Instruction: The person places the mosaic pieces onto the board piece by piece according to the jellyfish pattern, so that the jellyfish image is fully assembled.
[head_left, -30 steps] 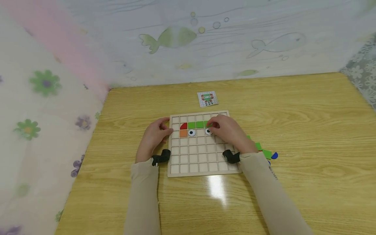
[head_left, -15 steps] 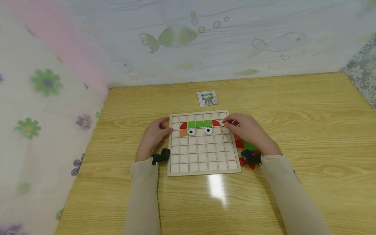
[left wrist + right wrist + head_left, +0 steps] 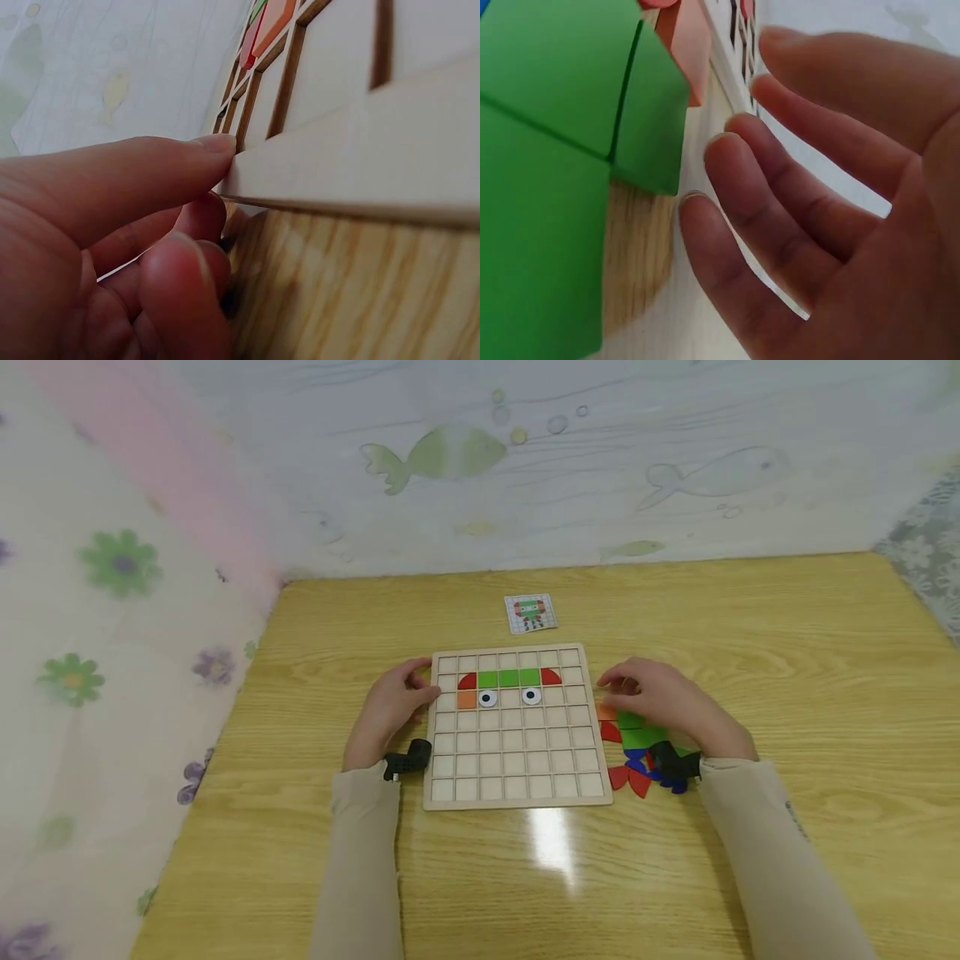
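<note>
My left hand (image 3: 392, 706) holds the left edge of a wooden grid board (image 3: 517, 764); in the left wrist view its thumb (image 3: 172, 165) lies on the rim, fingers curled at the side. Set in the board are a row of green squares (image 3: 509, 678) between two red quarter-circles (image 3: 551, 677), an orange square (image 3: 467, 699) and two round eye pieces (image 3: 531, 696). Off the board's right side, my right hand (image 3: 671, 702) hovers over loose pieces, holding nothing, fingers loosely bent. Beneath it lie green squares (image 3: 547, 225) and an orange piece (image 3: 692, 49).
Beyond the board lies a small picture card (image 3: 531, 612) showing a coloured figure on a grid. More loose red (image 3: 638, 782) and blue (image 3: 635, 755) pieces lie against the board's right edge. A patterned wall (image 3: 450, 527) borders the table (image 3: 300, 877) behind and at left.
My right hand has left the green row and moved right to the loose pieces. A second red quarter-circle now shows at the row's right end. My left hand has stayed at the board's edge.
</note>
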`<state>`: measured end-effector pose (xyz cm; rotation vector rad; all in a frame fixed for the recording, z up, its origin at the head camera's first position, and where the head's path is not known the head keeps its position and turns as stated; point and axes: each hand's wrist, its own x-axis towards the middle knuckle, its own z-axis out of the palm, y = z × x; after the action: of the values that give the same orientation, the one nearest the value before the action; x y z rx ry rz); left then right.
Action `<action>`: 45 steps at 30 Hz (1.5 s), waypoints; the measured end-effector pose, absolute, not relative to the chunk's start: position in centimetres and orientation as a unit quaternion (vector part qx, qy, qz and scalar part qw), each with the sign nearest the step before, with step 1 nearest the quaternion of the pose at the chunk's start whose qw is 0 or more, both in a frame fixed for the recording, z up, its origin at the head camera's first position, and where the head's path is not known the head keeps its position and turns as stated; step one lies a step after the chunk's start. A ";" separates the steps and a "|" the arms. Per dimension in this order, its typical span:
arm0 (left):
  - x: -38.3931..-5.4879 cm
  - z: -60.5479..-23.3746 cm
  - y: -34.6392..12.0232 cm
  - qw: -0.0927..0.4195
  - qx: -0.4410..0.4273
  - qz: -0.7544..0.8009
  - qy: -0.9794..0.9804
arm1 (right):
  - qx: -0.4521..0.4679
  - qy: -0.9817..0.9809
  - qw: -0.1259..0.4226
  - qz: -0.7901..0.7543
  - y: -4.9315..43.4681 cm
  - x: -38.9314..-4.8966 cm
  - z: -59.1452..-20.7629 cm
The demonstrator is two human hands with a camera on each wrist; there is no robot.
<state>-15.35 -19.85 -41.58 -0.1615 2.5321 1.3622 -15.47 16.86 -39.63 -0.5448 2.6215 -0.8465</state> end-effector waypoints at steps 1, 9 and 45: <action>-15.4 -41.6 -19.9 0.133 -0.057 0.469 0.871 | -0.193 0.920 0.172 -0.295 16.9 -15.5 -39.7; -15.4 -41.7 -20.1 0.131 -0.055 0.470 0.871 | -0.220 0.921 0.178 -0.266 16.7 -15.5 -40.0; -15.4 -41.7 -20.1 0.134 -0.051 0.473 0.869 | -0.190 0.896 0.165 -0.366 14.4 -16.4 -39.5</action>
<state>-15.41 -20.12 -41.71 -0.1469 2.5198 1.3706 -16.42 14.36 -39.45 -0.5410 2.5530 -1.0422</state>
